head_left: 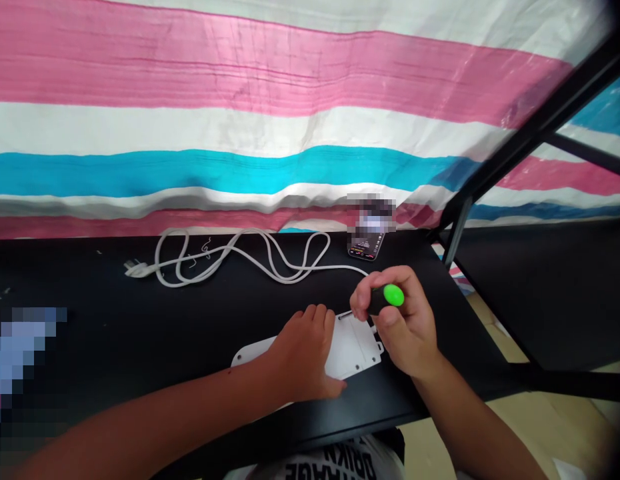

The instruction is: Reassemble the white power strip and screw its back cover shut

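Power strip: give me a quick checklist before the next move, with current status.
1. Left hand steadying the white power strip: ok, laid across it.
2. Screwdriver in hand: ok, right hand grips the handle.
3. Screwdriver tip seated in a screw: cannot tell, too small and partly hidden by the fingers.
4. Plug out of any socket: ok, loose on the black table.
5. Cord fully in view: not ok, it passes out of sight at the right hand.
6. Phone off the strip: ok, at the table's back.
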Demonstrator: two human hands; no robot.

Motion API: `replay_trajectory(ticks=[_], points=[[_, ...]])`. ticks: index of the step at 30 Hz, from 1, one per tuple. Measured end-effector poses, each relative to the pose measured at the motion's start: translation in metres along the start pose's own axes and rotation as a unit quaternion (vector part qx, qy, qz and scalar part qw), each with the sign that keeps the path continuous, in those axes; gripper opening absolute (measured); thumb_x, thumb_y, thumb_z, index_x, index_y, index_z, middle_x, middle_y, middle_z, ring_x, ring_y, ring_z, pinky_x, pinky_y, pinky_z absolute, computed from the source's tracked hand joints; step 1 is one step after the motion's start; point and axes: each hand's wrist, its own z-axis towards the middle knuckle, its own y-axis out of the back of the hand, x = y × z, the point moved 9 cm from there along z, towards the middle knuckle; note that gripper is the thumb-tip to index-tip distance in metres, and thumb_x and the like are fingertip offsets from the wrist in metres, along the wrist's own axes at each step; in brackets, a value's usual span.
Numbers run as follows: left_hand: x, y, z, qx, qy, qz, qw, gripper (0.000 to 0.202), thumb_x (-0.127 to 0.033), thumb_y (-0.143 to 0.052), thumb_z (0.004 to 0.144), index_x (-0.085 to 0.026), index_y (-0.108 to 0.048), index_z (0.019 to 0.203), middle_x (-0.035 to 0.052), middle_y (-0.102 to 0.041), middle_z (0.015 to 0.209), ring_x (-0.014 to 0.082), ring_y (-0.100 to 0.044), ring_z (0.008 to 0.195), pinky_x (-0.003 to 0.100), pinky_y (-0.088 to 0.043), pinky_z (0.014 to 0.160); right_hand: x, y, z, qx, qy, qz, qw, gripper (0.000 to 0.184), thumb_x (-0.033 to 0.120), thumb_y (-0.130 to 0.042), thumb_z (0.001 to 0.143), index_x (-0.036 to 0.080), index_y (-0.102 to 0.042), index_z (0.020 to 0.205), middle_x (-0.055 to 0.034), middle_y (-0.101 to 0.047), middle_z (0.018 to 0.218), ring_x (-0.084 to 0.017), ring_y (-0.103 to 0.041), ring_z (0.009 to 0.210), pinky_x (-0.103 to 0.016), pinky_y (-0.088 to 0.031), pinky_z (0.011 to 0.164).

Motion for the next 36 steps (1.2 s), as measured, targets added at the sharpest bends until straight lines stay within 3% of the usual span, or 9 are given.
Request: replay_trajectory(ticks=[5,11,17,23,36], points=[[0.001,0.001,0.001,0.007,0.004,-0.005,1.000,0.075,-0.059,-0.083,0.063,-0.010,-0.060,0.117,0.0150,-0.062,0.113,0.0334,-0.057,0.101,0.048,-0.051,0.086,-0.001,-0.001,0.001,0.011,-0.025,-0.034,0.999,0.037,0.045,-0.051,0.105,0.026,-0.064,0.133,-0.0059,-0.059,0.096,-0.019,-0.055,0.082,-0.037,-0.049,0.077],[-0.002,-0.001,0.000,0.004,-0.004,-0.001,1.000,0.079,-0.059,-0.083,0.064,-0.008,-0.059,0.119,0.0172,-0.061,0.118,0.0351,-0.057,0.105,0.050,-0.051,0.089,0.005,0.002,0.002,-0.025,0.025,-0.082,0.996,0.021,0.035,-0.066,0.099,0.024,-0.068,0.116,-0.0053,-0.064,0.097,-0.018,-0.067,0.083,-0.035,-0.056,0.073],[-0.004,-0.003,0.000,-0.006,-0.012,-0.005,1.000,0.081,-0.059,-0.083,0.063,-0.009,-0.058,0.122,0.0146,-0.061,0.114,0.0334,-0.056,0.102,0.049,-0.051,0.088,0.010,0.004,0.003,-0.070,0.067,-0.106,0.990,0.020,0.031,-0.071,0.096,0.022,-0.070,0.114,-0.0039,-0.066,0.096,-0.016,-0.070,0.078,-0.031,-0.060,0.068],[-0.003,-0.002,0.000,-0.009,-0.008,0.011,1.000,0.076,-0.061,-0.083,0.063,-0.011,-0.060,0.115,0.0135,-0.061,0.110,0.0327,-0.056,0.099,0.049,-0.052,0.085,0.002,0.011,0.004,-0.089,0.068,-0.068,0.991,0.022,0.030,-0.070,0.097,0.024,-0.070,0.117,-0.0030,-0.069,0.094,-0.013,-0.069,0.069,-0.028,-0.059,0.063],[-0.003,-0.002,-0.001,-0.018,-0.009,-0.002,1.000,0.079,-0.059,-0.083,0.062,-0.010,-0.059,0.119,0.0140,-0.060,0.112,0.0331,-0.056,0.101,0.049,-0.052,0.087,0.013,0.007,-0.003,-0.094,0.099,-0.166,0.977,0.023,0.027,-0.073,0.094,0.024,-0.073,0.117,-0.0027,-0.074,0.097,-0.014,-0.073,0.077,-0.027,-0.061,0.072]])
